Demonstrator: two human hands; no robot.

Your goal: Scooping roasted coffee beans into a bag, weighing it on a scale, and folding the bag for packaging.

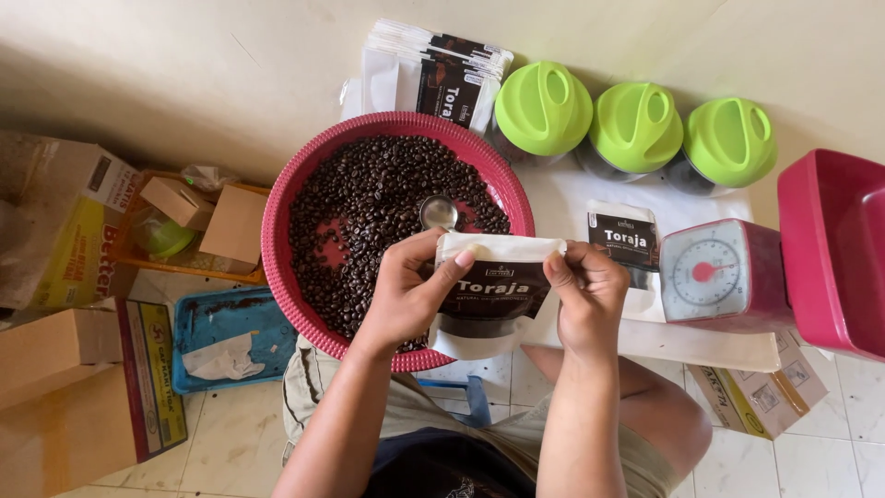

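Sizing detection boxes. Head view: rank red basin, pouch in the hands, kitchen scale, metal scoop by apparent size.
1. red basin
2. pouch, held at its top corners by left hand and right hand; nearer the camera, so its lead is unsure
3. kitchen scale
4. metal scoop, half buried in beans

Cream wall (184, 65) running along top, soft daylight falling across it, shadow lying at left. White marbled tile floor (820, 443) showing at bottom, grout lines crossing it. Cardboard boxes (64, 369) sitting at left on floor, blue tray (207, 318) lying beside them. Three green-lidded jars (636, 124) standing against wall. Red scale (724, 272) sitting at right.
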